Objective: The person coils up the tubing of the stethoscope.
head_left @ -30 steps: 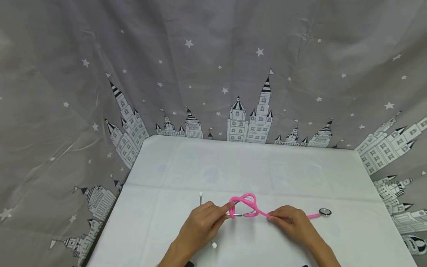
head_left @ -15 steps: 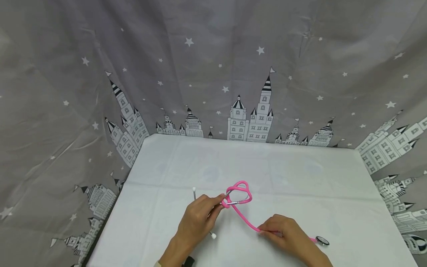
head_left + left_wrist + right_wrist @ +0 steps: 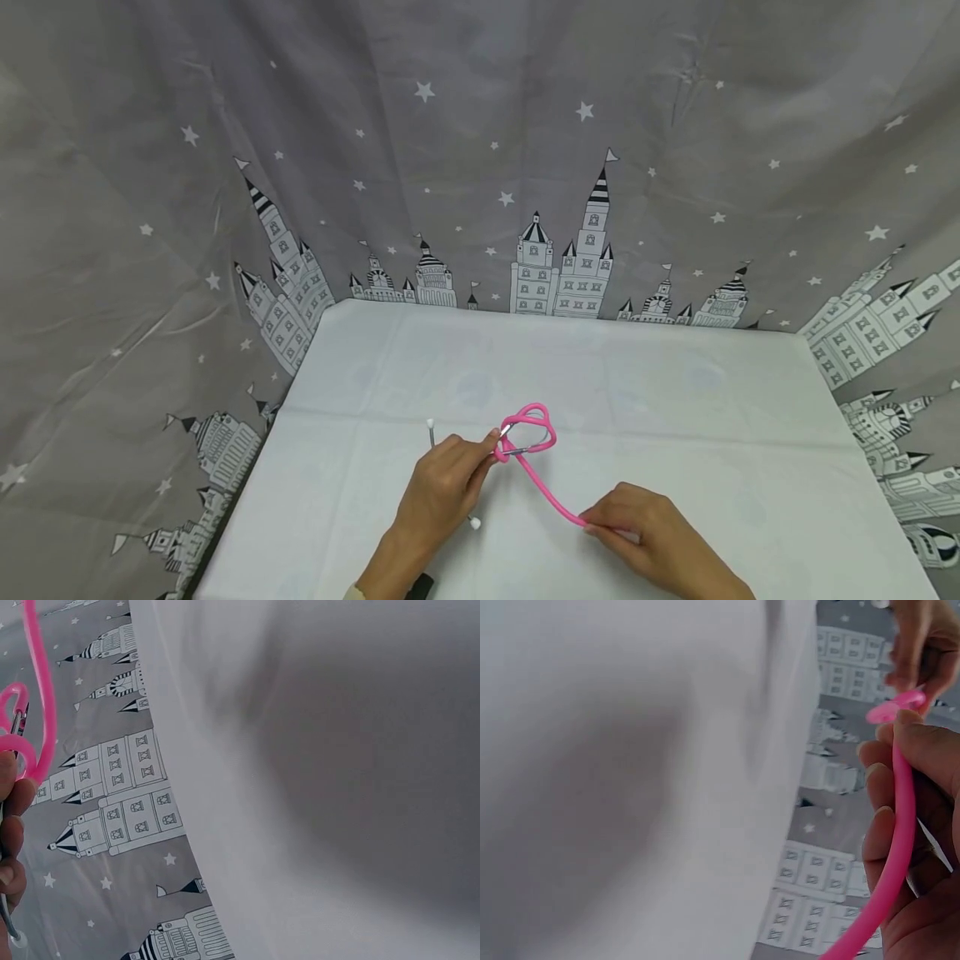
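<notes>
A pink stethoscope (image 3: 552, 497) hangs between the two hands above the white table, its tubing looped round the metal ear tubes. The left hand (image 3: 442, 483) pinches the loop where tubing and metal cross; white ear tips (image 3: 475, 523) stick out on either side of that hand. Lower and to the right, the right hand (image 3: 652, 529) pinches the single length of tubing between thumb and fingers. In the right wrist view the tubing (image 3: 904, 802) runs across the palm and out at the bottom. The chest piece is hidden in the head view.
A white cloth (image 3: 390, 358) covers the table. Behind and beside it hangs a grey curtain (image 3: 465, 108) printed with castles and stars. A dark strap piece (image 3: 421, 587) shows at the left wrist.
The right hand has moved down and slightly left with the tubing, which now curves below the loop. The left hand has shifted slightly left and up. The chest piece has gone out of sight.
</notes>
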`<state>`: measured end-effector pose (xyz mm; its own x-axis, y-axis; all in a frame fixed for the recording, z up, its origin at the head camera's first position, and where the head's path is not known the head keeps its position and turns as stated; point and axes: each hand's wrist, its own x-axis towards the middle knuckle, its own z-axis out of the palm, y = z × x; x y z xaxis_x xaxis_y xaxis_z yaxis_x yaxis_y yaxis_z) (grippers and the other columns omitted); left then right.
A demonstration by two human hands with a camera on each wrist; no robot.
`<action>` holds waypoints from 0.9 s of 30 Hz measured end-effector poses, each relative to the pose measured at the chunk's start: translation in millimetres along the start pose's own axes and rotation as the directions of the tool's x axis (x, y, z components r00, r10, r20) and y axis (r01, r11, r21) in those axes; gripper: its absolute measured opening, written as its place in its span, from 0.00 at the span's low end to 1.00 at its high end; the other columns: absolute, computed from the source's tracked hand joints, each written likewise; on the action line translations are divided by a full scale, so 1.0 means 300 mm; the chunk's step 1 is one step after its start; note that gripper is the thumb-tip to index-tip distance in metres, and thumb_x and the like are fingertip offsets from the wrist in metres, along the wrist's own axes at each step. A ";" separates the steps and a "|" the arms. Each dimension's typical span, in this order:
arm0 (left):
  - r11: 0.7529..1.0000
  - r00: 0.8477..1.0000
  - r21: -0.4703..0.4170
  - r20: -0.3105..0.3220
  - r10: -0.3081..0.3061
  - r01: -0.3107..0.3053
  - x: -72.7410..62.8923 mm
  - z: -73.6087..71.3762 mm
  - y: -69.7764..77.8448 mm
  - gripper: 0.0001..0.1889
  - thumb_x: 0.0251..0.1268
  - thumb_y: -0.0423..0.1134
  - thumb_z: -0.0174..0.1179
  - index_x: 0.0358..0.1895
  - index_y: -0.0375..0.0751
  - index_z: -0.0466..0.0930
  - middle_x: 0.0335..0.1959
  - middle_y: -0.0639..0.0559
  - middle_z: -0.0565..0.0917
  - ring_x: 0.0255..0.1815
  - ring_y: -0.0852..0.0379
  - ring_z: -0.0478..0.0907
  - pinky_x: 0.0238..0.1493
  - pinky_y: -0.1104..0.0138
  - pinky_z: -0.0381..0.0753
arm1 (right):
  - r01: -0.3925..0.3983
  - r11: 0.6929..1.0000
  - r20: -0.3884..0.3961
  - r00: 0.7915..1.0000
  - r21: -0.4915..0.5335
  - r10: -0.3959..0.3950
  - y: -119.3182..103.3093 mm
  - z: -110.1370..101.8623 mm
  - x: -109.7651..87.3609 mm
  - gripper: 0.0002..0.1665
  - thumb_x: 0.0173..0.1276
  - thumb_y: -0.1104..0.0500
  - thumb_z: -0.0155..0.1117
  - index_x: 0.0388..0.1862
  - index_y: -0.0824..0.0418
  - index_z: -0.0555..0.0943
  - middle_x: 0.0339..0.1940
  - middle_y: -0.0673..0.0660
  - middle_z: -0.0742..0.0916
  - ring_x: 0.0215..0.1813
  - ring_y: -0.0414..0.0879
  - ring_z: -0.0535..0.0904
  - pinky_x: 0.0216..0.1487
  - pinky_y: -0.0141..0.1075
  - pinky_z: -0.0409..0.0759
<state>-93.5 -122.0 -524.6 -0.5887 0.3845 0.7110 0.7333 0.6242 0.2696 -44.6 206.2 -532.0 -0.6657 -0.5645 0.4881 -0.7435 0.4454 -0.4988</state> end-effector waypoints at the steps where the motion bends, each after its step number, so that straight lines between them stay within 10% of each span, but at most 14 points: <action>1: 1.000 1.000 0.005 0.008 -0.004 0.004 -0.002 0.001 0.000 0.24 0.57 0.31 0.79 0.60 0.39 0.89 0.31 0.58 0.91 0.29 0.63 0.78 0.31 0.79 0.75 | 0.013 1.000 -0.002 1.000 -0.006 -0.013 -0.009 -0.006 0.007 0.17 0.66 0.63 0.80 0.49 0.43 0.91 0.41 0.35 0.90 0.42 0.29 0.82 0.47 0.17 0.78; 27: 0.997 0.998 0.070 0.064 0.030 -0.035 -0.015 0.057 0.042 0.25 0.54 0.32 0.81 0.58 0.43 0.91 0.29 0.60 0.90 0.27 0.64 0.74 0.30 0.78 0.73 | 0.224 0.974 -0.108 0.969 -0.005 -0.224 -0.112 -0.049 0.125 0.08 0.77 0.59 0.71 0.51 0.50 0.89 0.38 0.41 0.87 0.41 0.31 0.79 0.48 0.16 0.75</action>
<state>-87.3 -104.2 -535.6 -0.5868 0.4459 0.6759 0.7275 0.6568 0.1984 -45.4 180.2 -486.4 -0.4855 -0.5714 0.6617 -0.8742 0.3109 -0.3729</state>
